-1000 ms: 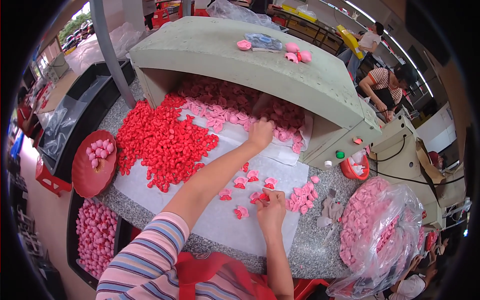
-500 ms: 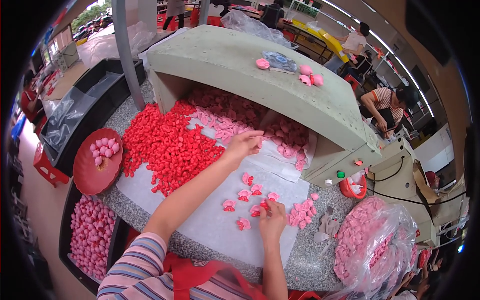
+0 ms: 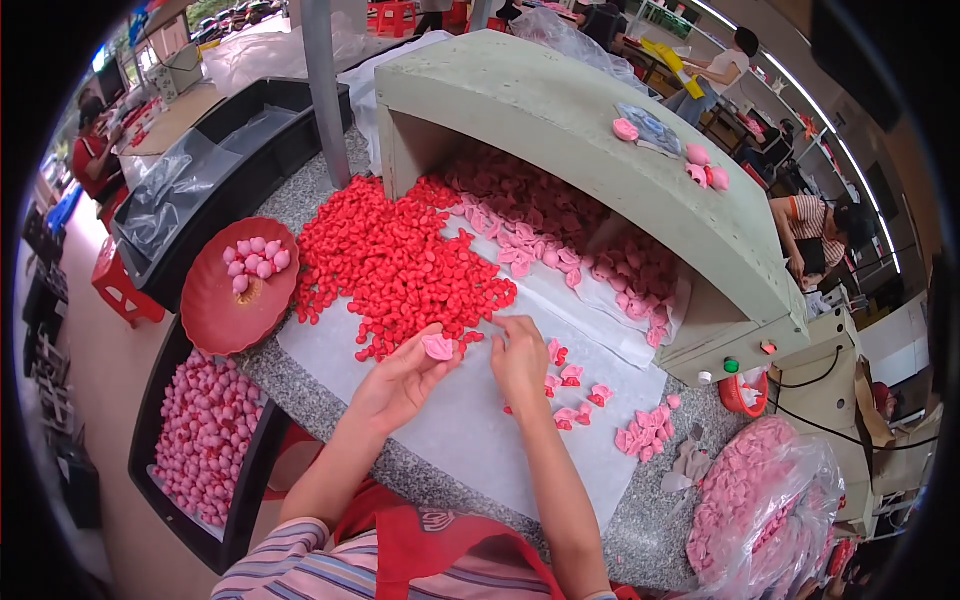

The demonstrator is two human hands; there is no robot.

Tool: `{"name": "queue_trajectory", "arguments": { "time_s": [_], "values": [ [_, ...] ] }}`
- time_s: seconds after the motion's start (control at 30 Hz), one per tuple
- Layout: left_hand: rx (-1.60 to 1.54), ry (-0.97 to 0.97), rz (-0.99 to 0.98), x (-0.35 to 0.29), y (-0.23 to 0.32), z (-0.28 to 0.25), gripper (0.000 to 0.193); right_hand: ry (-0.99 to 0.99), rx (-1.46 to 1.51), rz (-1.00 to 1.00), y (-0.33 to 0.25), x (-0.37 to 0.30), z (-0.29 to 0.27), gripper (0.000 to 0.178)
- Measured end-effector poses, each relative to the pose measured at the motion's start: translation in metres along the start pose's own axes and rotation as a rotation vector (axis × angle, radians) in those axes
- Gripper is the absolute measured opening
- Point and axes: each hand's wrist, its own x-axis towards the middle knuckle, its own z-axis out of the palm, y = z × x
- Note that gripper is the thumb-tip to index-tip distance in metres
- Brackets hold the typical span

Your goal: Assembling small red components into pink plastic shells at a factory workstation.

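In my left hand (image 3: 398, 385), a small hollow pink plastic piece (image 3: 438, 347) is pinched between thumb and fingers, just in front of the red heap. My right hand (image 3: 522, 360) has its fingers curled at the right edge of a heap of small red plastic pieces (image 3: 390, 270); what its fingertips hold, if anything, I cannot make out. Beside and partly behind that hand, several pink pieces joined with red ones (image 3: 571, 375) lie on a white sheet (image 3: 590, 460). Loose pink pieces (image 3: 520, 245) spread under the hood of a pale green machine (image 3: 560, 100).
A red scalloped bowl (image 3: 235, 325) holds pink balls, above a black crate (image 3: 150, 450) of pink-and-red pieces. More pink pieces (image 3: 648, 432) lie right of the sheet, near a clear bag (image 3: 790, 500) of them. A metal post (image 3: 325, 100) rises at the left. Other people sit farther back.
My left hand has come back from the pink pieces by the hood with one in its grasp. My right hand has left the joined pieces for the red heap. The view has shifted.
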Motion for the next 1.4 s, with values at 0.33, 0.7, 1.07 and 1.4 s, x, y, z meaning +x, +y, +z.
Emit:
{"name": "queue_trajectory", "arguments": {
  "time_s": [0.33,0.7,1.07,1.4],
  "values": [
    [0.243,-0.016,0.118,-0.011,-0.018,0.014,0.035,-0.013,0.438,0.36,-0.009,0.0,-0.026,0.021],
    [0.336,-0.101,-0.052,-0.002,-0.047,0.057,0.036,-0.076,1.02,0.333,-0.029,-0.057,-0.115,0.022],
    [0.359,-0.069,-0.242,0.002,-0.049,0.052,0.031,-0.261,0.69,0.01,-0.034,-0.055,-0.129,0.027],
    [0.713,-0.067,-0.206,-0.004,-0.056,0.063,0.027,-0.114,0.372,0.142,-0.045,-0.065,-0.133,0.025]
  ]
}}
